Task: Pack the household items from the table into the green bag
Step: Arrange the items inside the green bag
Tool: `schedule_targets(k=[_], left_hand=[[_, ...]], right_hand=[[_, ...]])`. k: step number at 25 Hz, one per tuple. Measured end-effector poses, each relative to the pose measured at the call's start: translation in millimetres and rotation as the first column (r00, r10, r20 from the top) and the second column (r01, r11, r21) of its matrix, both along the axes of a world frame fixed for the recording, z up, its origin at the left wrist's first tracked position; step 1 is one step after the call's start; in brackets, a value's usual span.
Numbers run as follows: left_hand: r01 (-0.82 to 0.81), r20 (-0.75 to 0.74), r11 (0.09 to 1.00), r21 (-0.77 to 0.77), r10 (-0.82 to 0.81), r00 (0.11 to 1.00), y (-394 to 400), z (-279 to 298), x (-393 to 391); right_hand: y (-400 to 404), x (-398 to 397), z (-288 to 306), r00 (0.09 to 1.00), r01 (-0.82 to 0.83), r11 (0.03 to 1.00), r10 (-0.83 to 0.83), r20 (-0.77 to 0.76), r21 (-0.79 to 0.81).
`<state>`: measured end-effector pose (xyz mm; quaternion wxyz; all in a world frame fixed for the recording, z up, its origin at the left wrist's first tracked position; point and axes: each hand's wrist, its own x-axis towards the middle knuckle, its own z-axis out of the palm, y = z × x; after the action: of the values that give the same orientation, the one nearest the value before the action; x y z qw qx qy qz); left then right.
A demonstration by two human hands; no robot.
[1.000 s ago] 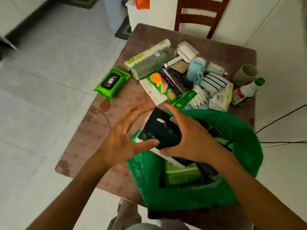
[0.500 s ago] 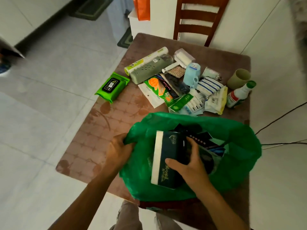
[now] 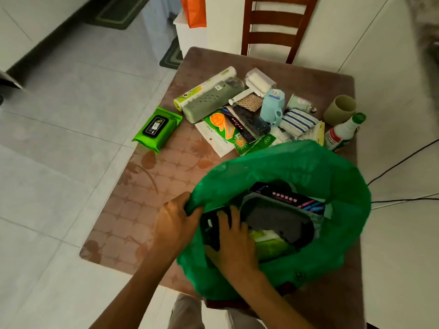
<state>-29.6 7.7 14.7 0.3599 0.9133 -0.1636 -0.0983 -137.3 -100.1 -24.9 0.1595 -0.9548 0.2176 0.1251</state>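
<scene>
Inside crinkly green bag (image 3: 297, 167), boxy dark pack (image 3: 210, 230).

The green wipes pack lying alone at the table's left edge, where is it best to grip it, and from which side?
Probably from above, across the short width of the green wipes pack. It lies flat and apart from the pile, both long edges free, and looks soft, so thumb and fingers can pinch its sides.

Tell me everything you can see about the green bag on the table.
The green bag is thin, crinkly plastic, standing open-mouthed at the table's near edge. The left hand grips its rim; the right hand reaches inside onto a dark pack. Inside show a grey pouch, a black box and a light-green pack.
</scene>
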Motion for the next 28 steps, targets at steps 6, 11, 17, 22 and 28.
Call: schedule_targets(k=[6,11,17,22,28], left_hand=[[0.122,0.103,0.991,-0.062,-0.115,0.988,-6,-1,0],[0.055,0.056,0.998,-0.043,-0.052,0.997,-27,5,8],[0.046,0.281,0.999,-0.003,-0.043,0.959,-69,48,59],[0.193,0.34,0.757,0.624,-0.485,0.805,-71,24,11],[0.365,-0.102,0.543,0.757,-0.453,0.886,-63,21,-9]], right_hand=[[-13,-7,0,0.951,-0.309,0.945,0.306,-0.043,-0.11],[-134,-30,79,0.925,-0.224,0.935,0.115,-0.361,-0.276],[-147,-100,93,0.863,-0.098,0.991,0.133,-0.488,0.095],[-170,-40,89,0.971,-0.239,0.97,0.239,-0.006,-0.047],[-190,-26,109,0.96,0.025,0.918,-0.134,0.248,0.396]])
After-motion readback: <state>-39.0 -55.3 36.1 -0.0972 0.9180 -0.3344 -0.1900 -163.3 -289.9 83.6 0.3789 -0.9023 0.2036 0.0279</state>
